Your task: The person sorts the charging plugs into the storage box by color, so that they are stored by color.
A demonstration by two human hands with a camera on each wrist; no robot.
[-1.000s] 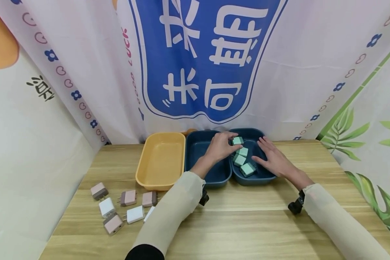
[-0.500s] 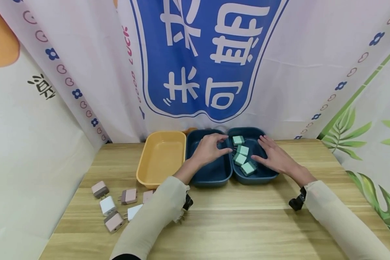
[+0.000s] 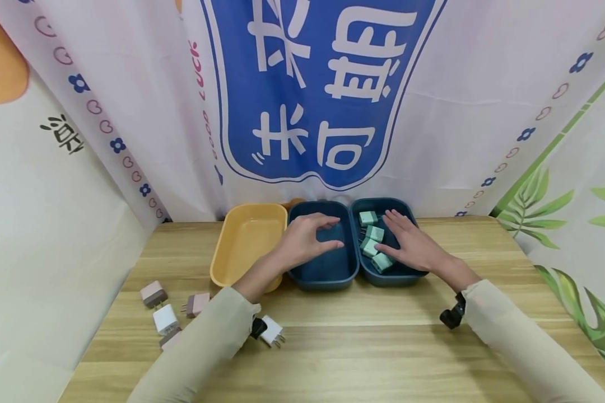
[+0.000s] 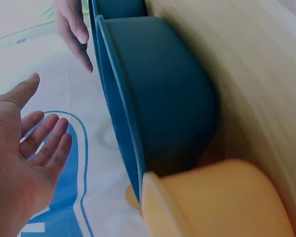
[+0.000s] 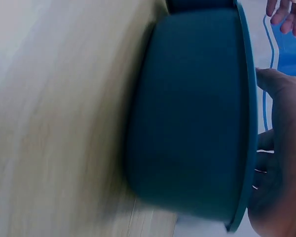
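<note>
My left hand [image 3: 302, 240] hovers above the middle dark blue bin [image 3: 333, 271]. Its fingers and thumb are apart with nothing between them, and the left wrist view shows the same bare palm [image 4: 32, 158]. Over the right-hand blue bin [image 3: 393, 280], my right hand [image 3: 410, 243] has its fingers extended and holds nothing. Several mint-green plug chargers [image 3: 375, 234] lie in that bin in a slanting row, left of the right hand. The right thumb is close to the lower ones; whether it touches them I cannot tell. In the right wrist view the blue bin's side wall [image 5: 192, 113] hides them.
A yellow bin [image 3: 252, 224] stands left of the blue ones. On the wooden table [image 3: 363, 347] lie pink-and-brown chargers [image 3: 153, 294] and white chargers [image 3: 165, 320], partly hidden by the left sleeve. Another white charger [image 3: 271, 331] lies near the left wrist. A printed curtain [image 3: 454, 140] hangs behind the bins.
My left hand has left the topmost green charger and moved left over the middle bin, its sleeve covering more of the loose chargers. My right hand has shifted slightly left.
</note>
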